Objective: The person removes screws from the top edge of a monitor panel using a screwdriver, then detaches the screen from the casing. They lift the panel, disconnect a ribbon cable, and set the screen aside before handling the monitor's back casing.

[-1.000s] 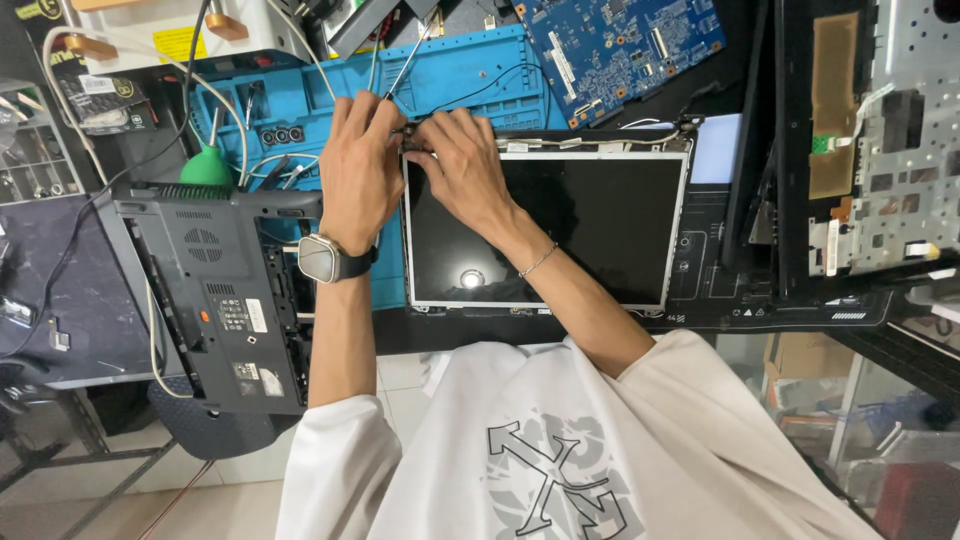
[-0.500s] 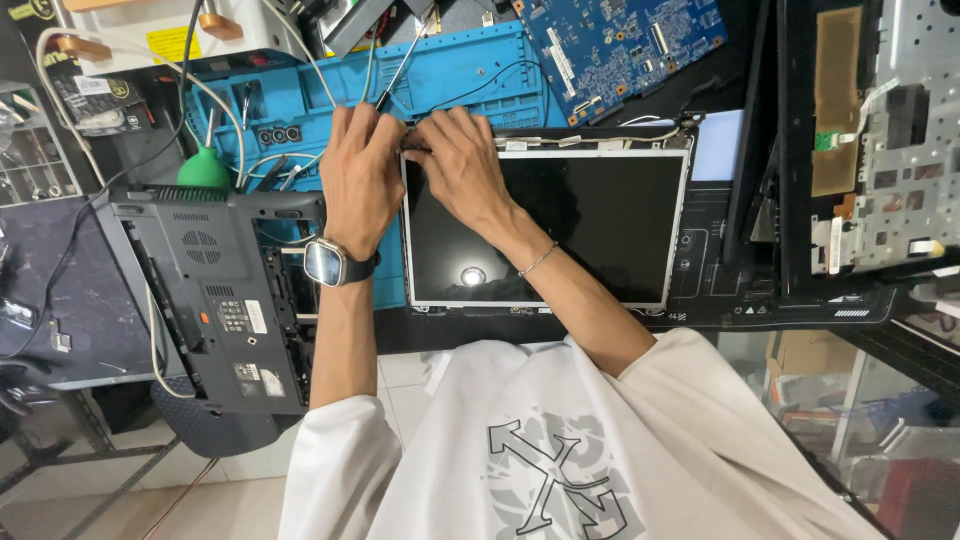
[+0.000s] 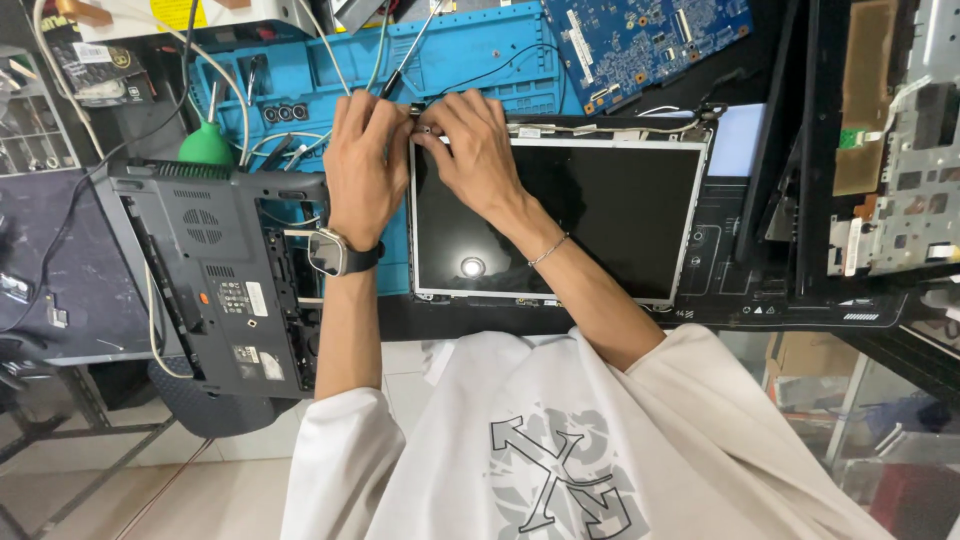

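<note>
The left hand [image 3: 362, 165] and right hand [image 3: 475, 150] meet fingertip to fingertip, pinching something small at the top left corner of the bare laptop screen panel [image 3: 555, 220]; what they grip is too small to tell. The panel lies flat just below and right of the hands, on the blue work mat [image 3: 470, 50]. It looks thin, glassy and fragile, best held by its metal edges. Left of the left hand lies a grey laptop base [image 3: 215, 270].

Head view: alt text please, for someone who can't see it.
Both hands, left hand and right hand, pinch at the top-left corner of a bare laptop screen panel lying on a blue work mat. A grey laptop base sits left.
</note>
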